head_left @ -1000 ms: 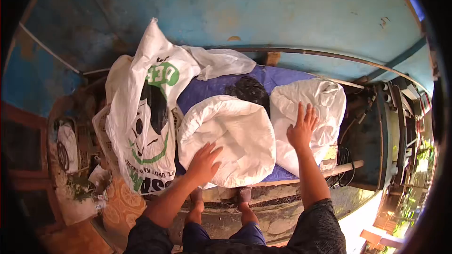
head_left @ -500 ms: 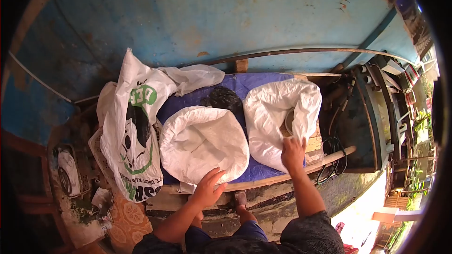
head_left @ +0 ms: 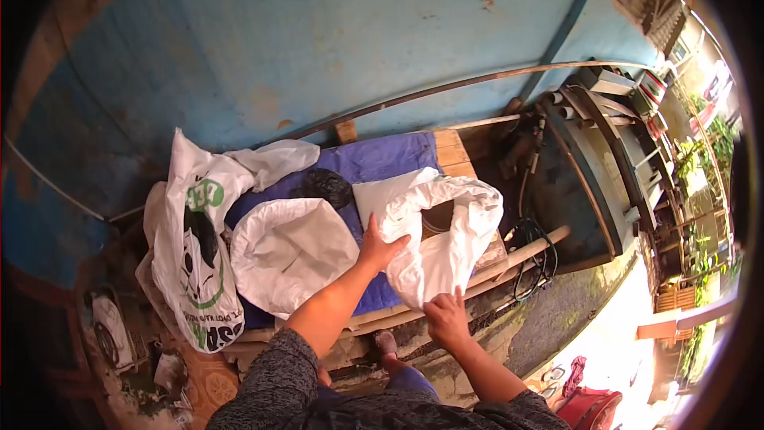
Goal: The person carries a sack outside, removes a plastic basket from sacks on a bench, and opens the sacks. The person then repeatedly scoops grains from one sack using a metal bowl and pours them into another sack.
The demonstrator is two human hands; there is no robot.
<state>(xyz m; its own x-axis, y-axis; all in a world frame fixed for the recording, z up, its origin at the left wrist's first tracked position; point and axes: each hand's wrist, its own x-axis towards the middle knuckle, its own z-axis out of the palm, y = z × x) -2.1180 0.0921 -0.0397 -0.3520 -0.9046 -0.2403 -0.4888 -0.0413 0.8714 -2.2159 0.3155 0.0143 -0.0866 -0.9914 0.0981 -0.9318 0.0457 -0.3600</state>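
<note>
A white woven sack with a rolled rim stands at the right, its mouth gaping; something dark and round, partly hidden, lies inside. My right hand pinches the near edge of this sack and draws it to a point. Against the sack's left side rests my left hand, its thumb and fingers spread. To the left, a second white sack stands with its rim folded outward and its mouth wide, apart from both hands. A black plastic bag lies behind, between the two sacks.
A printed white sack slumps at the left end of the platform, over a blue tarp. Wooden poles edge the front. A dark cable hangs at right. The blue wall rises behind.
My left hand has moved from the left sack to the right one. My right hand has pulled the right sack's near edge toward me, shifting the sack. The view has turned right.
</note>
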